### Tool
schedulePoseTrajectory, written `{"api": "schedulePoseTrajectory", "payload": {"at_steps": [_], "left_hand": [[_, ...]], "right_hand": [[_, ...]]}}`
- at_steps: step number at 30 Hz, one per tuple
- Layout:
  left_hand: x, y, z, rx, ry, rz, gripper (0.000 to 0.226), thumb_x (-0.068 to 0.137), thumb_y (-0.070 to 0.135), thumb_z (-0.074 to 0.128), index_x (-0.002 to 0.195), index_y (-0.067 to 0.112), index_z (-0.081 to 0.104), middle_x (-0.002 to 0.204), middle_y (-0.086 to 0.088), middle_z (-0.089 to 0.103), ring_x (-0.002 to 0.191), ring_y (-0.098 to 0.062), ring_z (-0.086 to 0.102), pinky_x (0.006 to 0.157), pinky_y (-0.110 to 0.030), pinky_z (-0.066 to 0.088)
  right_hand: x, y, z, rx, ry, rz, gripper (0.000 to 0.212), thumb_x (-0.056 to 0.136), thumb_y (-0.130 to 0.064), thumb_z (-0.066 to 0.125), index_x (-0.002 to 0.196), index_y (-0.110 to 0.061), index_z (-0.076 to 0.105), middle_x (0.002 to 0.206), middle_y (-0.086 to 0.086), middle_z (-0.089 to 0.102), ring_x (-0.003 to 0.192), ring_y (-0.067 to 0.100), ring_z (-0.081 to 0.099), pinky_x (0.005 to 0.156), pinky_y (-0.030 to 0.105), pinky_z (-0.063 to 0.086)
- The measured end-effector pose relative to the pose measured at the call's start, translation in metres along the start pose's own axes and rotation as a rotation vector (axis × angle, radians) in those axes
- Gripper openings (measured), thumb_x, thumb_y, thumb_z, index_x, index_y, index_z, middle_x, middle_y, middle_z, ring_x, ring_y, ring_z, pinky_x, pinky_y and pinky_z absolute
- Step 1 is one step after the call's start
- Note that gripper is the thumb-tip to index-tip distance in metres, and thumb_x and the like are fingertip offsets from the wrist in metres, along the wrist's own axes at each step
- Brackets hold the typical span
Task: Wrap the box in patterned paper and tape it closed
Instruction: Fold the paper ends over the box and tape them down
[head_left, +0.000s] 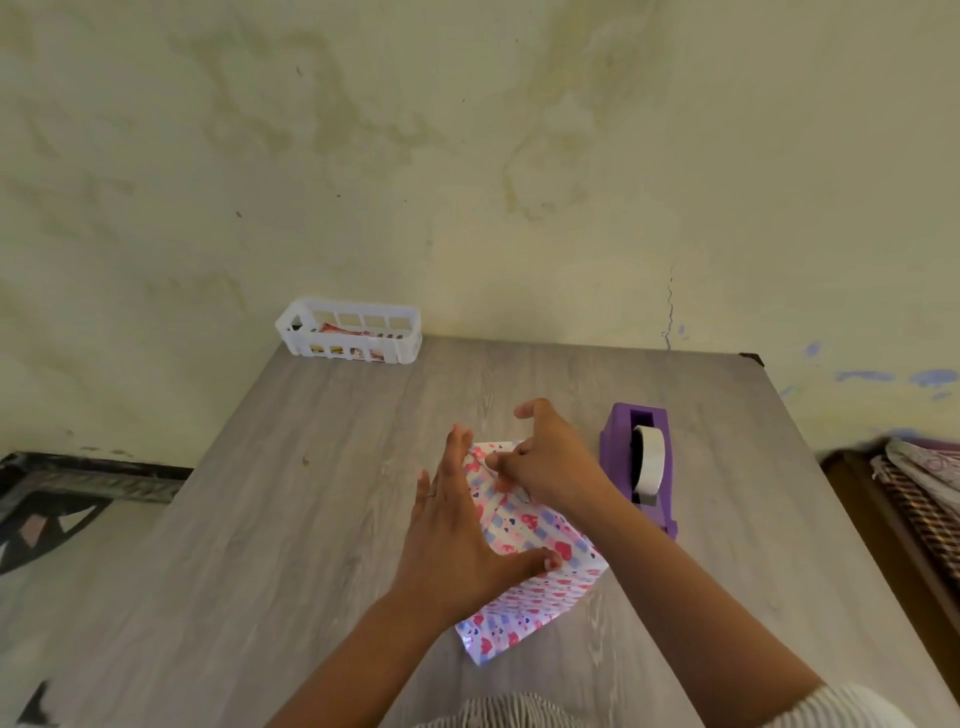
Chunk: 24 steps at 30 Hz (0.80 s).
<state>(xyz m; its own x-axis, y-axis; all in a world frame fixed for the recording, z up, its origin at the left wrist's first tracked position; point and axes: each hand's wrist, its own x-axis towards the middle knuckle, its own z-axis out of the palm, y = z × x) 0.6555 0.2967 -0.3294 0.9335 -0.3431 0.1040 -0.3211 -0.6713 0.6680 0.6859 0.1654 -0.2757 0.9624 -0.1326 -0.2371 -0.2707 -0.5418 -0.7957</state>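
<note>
Pressing flat left hand (447, 525) on the heart-patterned paper (524, 582), we are pinching its twelve-o'clock fold with right hand (540, 462); crease tightly before taping.

This looks like a room in a home. A grey wood-grain table (311, 519) stands pushed against a stained, cracked, yellowish plaster wall (467, 156) marked with blue scribbles. Beyond the fingers (457, 441), at the table's far edge, sits a small white plastic basket (348, 338) of packets; just right of them, a purple tape dispenser (639, 462). Further right, folded patterned bedding (924, 483) lies on a wooden frame.
</note>
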Motion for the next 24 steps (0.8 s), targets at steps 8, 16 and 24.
{"api": "schedulePoseTrajectory", "payload": {"at_steps": [8, 16, 24], "left_hand": [[0.0, -0.002, -0.001, 0.144, -0.031, -0.023, 0.117, 0.039, 0.102, 0.017, 0.13, 0.044, -0.029, 0.155, 0.013, -0.013, 0.144, -0.007, 0.0, 0.116, -0.031, -0.007], [0.004, -0.006, -0.002, 0.416, -0.127, -0.07, 0.118, 0.034, 0.101, -0.005, 0.122, 0.033, -0.046, 0.136, 0.014, -0.046, 0.134, -0.009, -0.033, 0.113, -0.041, -0.016], [0.003, -0.005, -0.004, 0.303, -0.147, -0.055, 0.119, 0.036, 0.102, 0.007, 0.12, 0.036, -0.046, 0.14, 0.015, -0.041, 0.139, -0.005, -0.021, 0.112, -0.035, -0.012]], "right_hand": [[0.002, -0.013, 0.003, -0.235, 0.028, 0.019, 0.052, 0.083, -0.015, 0.068, 0.125, -0.011, 0.038, 0.083, -0.001, 0.053, 0.076, 0.016, 0.055, 0.063, 0.025, 0.046], [-0.001, -0.016, -0.001, -0.403, 0.021, 0.022, 0.061, 0.083, -0.035, 0.07, 0.126, -0.009, 0.036, 0.073, -0.004, 0.046, 0.067, 0.012, 0.052, 0.055, 0.022, 0.04], [-0.024, 0.008, -0.023, -0.581, 0.031, 0.076, 0.076, 0.074, -0.049, 0.074, 0.127, -0.015, 0.031, 0.09, -0.004, 0.054, 0.074, 0.014, 0.058, 0.065, 0.028, 0.051]]}}
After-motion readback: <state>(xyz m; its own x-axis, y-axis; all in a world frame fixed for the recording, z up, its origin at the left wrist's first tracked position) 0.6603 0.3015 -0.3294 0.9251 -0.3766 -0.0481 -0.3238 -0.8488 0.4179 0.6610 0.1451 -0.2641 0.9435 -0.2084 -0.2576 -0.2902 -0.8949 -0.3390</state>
